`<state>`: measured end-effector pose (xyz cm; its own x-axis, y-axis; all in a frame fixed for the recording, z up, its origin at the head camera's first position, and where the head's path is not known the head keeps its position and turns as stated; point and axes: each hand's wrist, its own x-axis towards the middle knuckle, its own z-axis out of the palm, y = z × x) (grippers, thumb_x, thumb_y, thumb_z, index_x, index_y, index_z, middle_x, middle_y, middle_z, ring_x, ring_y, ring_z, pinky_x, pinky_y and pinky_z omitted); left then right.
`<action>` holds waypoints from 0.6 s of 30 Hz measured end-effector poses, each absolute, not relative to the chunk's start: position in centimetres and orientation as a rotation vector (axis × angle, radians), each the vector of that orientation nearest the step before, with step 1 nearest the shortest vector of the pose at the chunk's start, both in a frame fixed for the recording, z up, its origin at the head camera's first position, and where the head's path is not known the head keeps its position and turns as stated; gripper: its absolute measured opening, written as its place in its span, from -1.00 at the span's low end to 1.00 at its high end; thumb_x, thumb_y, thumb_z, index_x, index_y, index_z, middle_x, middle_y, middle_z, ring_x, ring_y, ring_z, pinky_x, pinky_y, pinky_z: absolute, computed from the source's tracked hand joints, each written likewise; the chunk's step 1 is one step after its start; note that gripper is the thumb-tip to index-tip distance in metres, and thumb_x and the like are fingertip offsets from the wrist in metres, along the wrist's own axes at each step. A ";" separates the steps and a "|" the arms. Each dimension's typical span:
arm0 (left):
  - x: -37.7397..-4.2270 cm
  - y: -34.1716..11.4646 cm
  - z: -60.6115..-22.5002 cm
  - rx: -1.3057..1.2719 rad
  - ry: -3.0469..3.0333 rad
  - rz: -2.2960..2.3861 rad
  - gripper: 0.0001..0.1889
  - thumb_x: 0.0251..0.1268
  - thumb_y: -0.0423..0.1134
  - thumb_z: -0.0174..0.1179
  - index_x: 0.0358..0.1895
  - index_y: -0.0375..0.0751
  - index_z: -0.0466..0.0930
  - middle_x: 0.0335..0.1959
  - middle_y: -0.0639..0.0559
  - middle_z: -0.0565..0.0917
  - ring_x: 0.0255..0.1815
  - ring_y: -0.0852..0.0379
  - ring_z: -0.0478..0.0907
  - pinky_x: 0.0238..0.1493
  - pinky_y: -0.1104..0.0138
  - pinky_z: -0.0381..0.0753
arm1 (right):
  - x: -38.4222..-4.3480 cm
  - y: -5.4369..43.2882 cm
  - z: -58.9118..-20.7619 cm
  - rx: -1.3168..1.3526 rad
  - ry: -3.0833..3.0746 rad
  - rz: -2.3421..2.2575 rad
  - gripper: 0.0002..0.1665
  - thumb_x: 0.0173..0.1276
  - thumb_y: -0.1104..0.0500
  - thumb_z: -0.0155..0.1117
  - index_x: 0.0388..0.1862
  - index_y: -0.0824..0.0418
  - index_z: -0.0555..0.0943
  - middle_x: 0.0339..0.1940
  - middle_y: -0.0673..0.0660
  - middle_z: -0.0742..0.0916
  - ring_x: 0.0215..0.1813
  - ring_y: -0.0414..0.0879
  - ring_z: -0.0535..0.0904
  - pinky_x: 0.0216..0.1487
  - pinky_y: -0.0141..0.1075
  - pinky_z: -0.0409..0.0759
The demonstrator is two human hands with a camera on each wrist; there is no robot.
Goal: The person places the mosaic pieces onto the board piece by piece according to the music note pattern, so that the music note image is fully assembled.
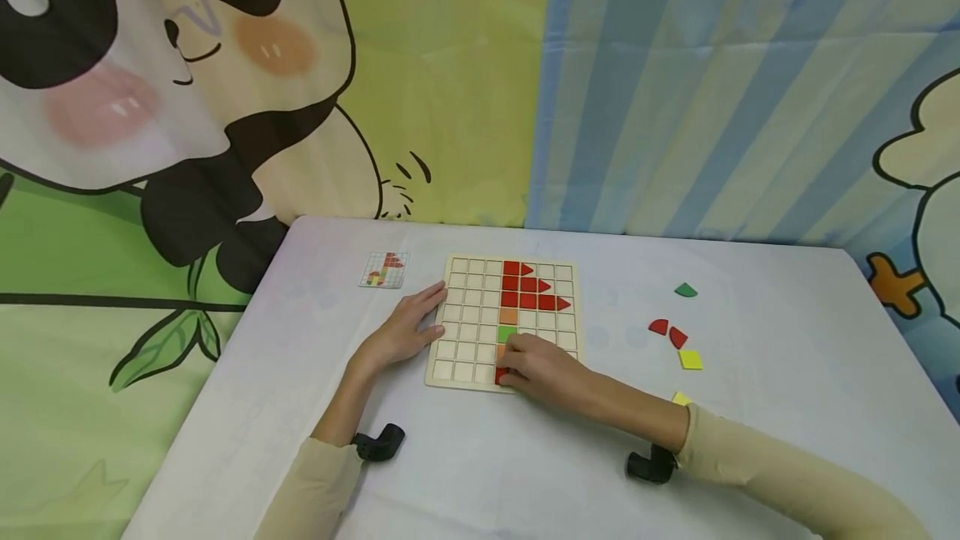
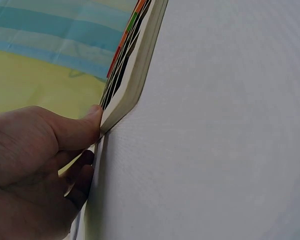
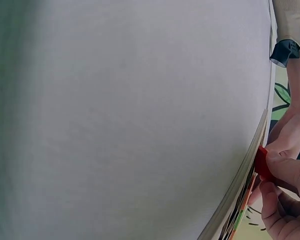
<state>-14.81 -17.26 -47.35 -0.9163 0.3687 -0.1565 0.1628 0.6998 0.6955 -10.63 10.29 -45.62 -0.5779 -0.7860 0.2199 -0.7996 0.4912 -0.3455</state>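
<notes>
A wooden grid board (image 1: 463,319) lies on the table with red squares and triangles (image 1: 528,301) in its upper rows. Below them an orange square (image 1: 508,316) and a green square (image 1: 507,334) run down one column. My right hand (image 1: 546,372) pinches a red square (image 3: 260,164) between thumb and fingers, at the board's bottom row. A further orange piece is partly hidden by those fingers. Along the board's left edge rests my left hand (image 1: 402,329), fingers spread; its thumb (image 2: 92,120) touches the rim in the left wrist view.
A small pattern card (image 1: 384,270) lies left of the board. To the right are a green quarter-circle (image 1: 686,290), two red quarter-circles (image 1: 658,327), a yellow square (image 1: 691,359), and another yellow piece (image 1: 681,398) partly behind the right forearm. A printed curtain (image 1: 465,82) hangs behind the table.
</notes>
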 end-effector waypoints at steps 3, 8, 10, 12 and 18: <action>-14.9 -17.2 -47.3 0.420 2.628 1.039 -0.31 0.52 -0.36 0.16 0.61 -0.35 0.14 0.70 -0.17 0.08 0.66 -0.30 0.02 0.60 -0.18 0.09 | -10.8 10.3 -45.4 1.450 -2.679 0.610 -0.85 0.27 0.24 0.54 -0.19 0.24 0.82 -0.34 0.03 0.66 -0.27 -0.16 0.55 -0.20 -0.48 0.57; -15.0 -17.2 -47.3 0.426 2.634 1.039 -0.32 0.52 -0.35 0.16 0.61 -0.36 0.15 0.70 -0.18 0.09 0.66 -0.30 0.03 0.60 -0.20 0.10 | -11.1 10.3 -45.3 1.494 -2.634 0.551 -0.93 0.27 0.21 0.55 -0.28 0.15 0.81 -0.37 0.01 0.63 -0.30 -0.18 0.51 -0.25 -0.50 0.54; -15.0 -17.3 -47.3 0.426 2.634 1.041 -0.33 0.52 -0.36 0.15 0.61 -0.36 0.15 0.70 -0.18 0.09 0.66 -0.31 0.03 0.59 -0.20 0.10 | -11.2 10.3 -45.4 1.507 -2.615 0.538 -0.94 0.27 0.20 0.55 -0.33 0.11 0.78 -0.38 -0.01 0.62 -0.31 -0.19 0.50 -0.26 -0.50 0.53; -15.0 -17.3 -47.3 0.428 2.636 1.041 -0.32 0.52 -0.36 0.15 0.61 -0.36 0.15 0.70 -0.18 0.09 0.66 -0.31 0.03 0.59 -0.20 0.10 | -11.3 10.3 -45.4 1.512 -2.601 0.532 -0.93 0.26 0.19 0.55 -0.33 0.11 0.77 -0.37 -0.01 0.63 -0.30 -0.18 0.52 -0.26 -0.50 0.54; -14.7 -17.4 -47.4 0.445 2.635 1.029 -0.32 0.50 -0.38 0.16 0.60 -0.39 0.14 0.70 -0.21 0.08 0.66 -0.33 0.03 0.60 -0.20 0.09 | -11.3 10.2 -45.9 1.535 -2.558 0.453 -0.89 0.27 0.17 0.55 -0.34 0.14 0.75 -0.33 -0.02 0.67 -0.26 -0.15 0.53 -0.25 -0.50 0.57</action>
<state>-14.75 -17.41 -47.39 -0.9144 0.3788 -0.1427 0.1818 0.6993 0.6913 -11.33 10.21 -45.90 -0.4770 -0.8405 0.2569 -0.8776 0.4399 -0.1905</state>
